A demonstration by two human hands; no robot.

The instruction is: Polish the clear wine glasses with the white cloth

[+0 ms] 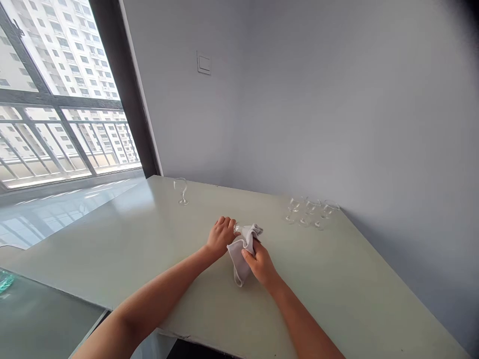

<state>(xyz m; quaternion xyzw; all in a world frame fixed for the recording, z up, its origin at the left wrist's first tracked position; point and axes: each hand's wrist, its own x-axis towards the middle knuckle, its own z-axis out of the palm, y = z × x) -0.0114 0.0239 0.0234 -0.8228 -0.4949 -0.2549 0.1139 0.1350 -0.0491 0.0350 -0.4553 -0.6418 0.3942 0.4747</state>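
Grey walls (337,124) fill most of what I see through the head camera, meeting in a corner behind the pale, glossy table (130,244) where I have both hands. To the left, a dark-framed window (45,94) looks out past a railing onto a tall building (65,45). At the lower left, I can see a second glass-like tabletop (41,314), with a green glass object (5,280) cut off by the edge of my view.

My two bare arms reach in from below. My right hand (262,263) pinches a light cloth (241,257) between thumb and fingers, its loose corner hanging toward me. My left hand (222,234) is curled, its fingers closed on one end of a clear glass (238,228). That glass sits between my hands above the middle of the table; the cloth covers much of it, so I cannot tell its full shape.

Near the right-hand wall I count at least three stemmed glasses (313,207), upright and grouped close together. One single stemmed glass (180,188) stands upright near the table's far left corner, well apart from them. A white switch (204,64) is on the wall.
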